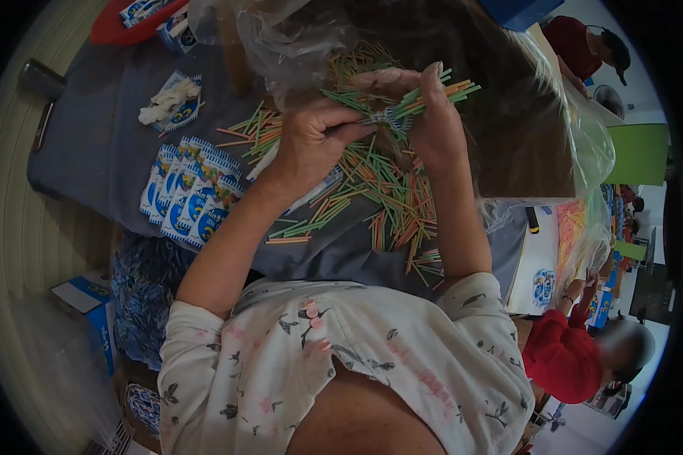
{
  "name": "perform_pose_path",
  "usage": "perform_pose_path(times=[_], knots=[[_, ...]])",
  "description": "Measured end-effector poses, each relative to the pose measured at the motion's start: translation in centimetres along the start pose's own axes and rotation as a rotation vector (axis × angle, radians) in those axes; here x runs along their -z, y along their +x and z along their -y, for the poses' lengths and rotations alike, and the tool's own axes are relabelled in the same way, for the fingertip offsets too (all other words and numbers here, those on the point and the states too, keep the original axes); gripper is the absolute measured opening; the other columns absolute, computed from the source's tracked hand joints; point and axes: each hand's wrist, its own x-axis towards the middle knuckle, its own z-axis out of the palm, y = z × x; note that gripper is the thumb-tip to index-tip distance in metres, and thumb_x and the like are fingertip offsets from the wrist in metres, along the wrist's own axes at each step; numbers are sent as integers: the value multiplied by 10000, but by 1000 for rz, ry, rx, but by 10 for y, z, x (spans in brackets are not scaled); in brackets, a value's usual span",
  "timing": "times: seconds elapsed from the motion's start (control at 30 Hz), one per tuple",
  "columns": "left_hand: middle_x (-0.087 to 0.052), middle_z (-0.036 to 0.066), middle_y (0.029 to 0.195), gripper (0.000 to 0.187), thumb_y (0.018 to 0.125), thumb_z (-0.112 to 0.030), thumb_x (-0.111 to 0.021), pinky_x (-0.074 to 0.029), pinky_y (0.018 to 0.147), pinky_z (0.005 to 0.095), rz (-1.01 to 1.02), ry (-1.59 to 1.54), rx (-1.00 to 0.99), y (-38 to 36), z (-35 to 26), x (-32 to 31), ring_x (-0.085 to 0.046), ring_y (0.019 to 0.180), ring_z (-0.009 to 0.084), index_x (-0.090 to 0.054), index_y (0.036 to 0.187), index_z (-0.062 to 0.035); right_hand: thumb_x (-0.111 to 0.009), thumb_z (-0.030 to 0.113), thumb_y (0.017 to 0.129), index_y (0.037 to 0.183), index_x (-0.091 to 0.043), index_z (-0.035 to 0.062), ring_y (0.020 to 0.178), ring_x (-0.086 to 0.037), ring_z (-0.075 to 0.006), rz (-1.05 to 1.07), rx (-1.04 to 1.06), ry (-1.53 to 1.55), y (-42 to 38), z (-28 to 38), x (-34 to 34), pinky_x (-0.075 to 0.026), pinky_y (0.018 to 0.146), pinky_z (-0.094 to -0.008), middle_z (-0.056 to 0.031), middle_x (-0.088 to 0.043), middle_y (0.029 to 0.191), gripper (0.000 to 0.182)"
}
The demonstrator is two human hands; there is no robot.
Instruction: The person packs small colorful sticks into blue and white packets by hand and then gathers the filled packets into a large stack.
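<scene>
My left hand (311,136) is closed, thumb and fingers pinching the edge of a small blue-and-white packet (387,118). My right hand (439,121) is wrapped round a bundle of thin green and orange sticks (457,89), whose ends stick out past the thumb. The bundle's lower end overlaps the packet between both hands. Below them lies a loose pile of the same green and orange sticks (391,193), spread over the grey cloth. Left of my forearm, several filled blue-and-white packets (193,193) lie overlapping in rows.
A packet topped with a crumpled white wad (171,102) lies at upper left, near a red basin (118,23). A large carton lined with clear plastic (527,144) stands beyond my right hand. One person in red (561,353) works at right; another (573,49) is farther back.
</scene>
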Motion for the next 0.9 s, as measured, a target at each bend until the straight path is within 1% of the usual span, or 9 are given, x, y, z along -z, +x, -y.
perform_pose_path(times=[0.1,0.13,0.2,0.27,0.5,0.63,0.7,0.83,0.9], knots=[[-716,87,832,136,798,-6,-745,-517,662,264,16,-38,5,1,-1,1,-658,750,108,-735,933,7,-270,507,1043,1086,-640,-35,1114,-597,-281,-98,-9,-129,1,1,-6,-450,994,-394,-186,-655,1126,658],[-710,70,858,136,820,2,-727,-524,696,255,34,-123,92,1,-1,1,-652,790,101,-726,955,16,-270,507,1043,1086,-640,-35,1114,-597,-281,-94,-7,-132,-1,2,-12,-450,994,-394,-186,-655,1126,658],[-705,54,885,136,842,10,-710,-531,730,247,49,-209,172,1,-1,0,-646,830,93,-718,977,26,-377,546,1000,1066,-687,-14,996,-605,-171,-172,133,-585,-6,4,-23,-472,899,-340,-105,-677,1102,644],[-721,68,868,149,860,-26,-699,-518,682,237,33,-374,306,1,0,-2,-645,779,82,-720,996,31,-421,523,990,1059,-695,-9,999,-603,-161,-143,153,-565,-2,2,-21,-470,898,-336,-101,-681,1095,602],[-716,52,861,174,858,-44,-712,-515,683,220,-23,-497,359,13,-2,-10,-636,773,70,-717,1018,24,-573,341,954,1108,-688,-7,1005,-599,-150,-50,248,-274,12,11,-11,-463,901,-317,-82,-695,1067,397],[-710,32,850,175,853,-55,-718,-500,664,211,9,-444,316,25,0,-15,-617,750,56,-721,1016,8,-454,339,1008,1206,-627,-5,1068,-599,-203,-88,306,-268,23,10,1,-461,941,-345,-133,-671,1126,433],[-708,26,846,174,853,-57,-718,-495,659,209,6,-426,313,26,4,-17,-612,742,52,-723,1017,0,-426,370,1022,1251,-589,-18,1040,-601,-199,-6,304,-653,24,11,-2,-468,921,-346,-135,-670,1109,479],[-694,10,824,159,865,-57,-704,-491,657,221,23,-377,258,19,9,-20,-605,748,50,-723,1013,-3,-392,393,1032,1263,-585,-12,1054,-595,-195,-67,314,-560,18,10,-10,-459,930,-352,-134,-661,1132,505],[-689,7,817,153,868,-56,-699,-492,659,226,6,-408,268,15,4,-18,-605,752,51,-723,1009,-3,-350,372,1046,1275,-587,7,1064,-588,-188,-298,459,-314,16,13,-9,-457,932,-353,-120,-650,1167,492]])
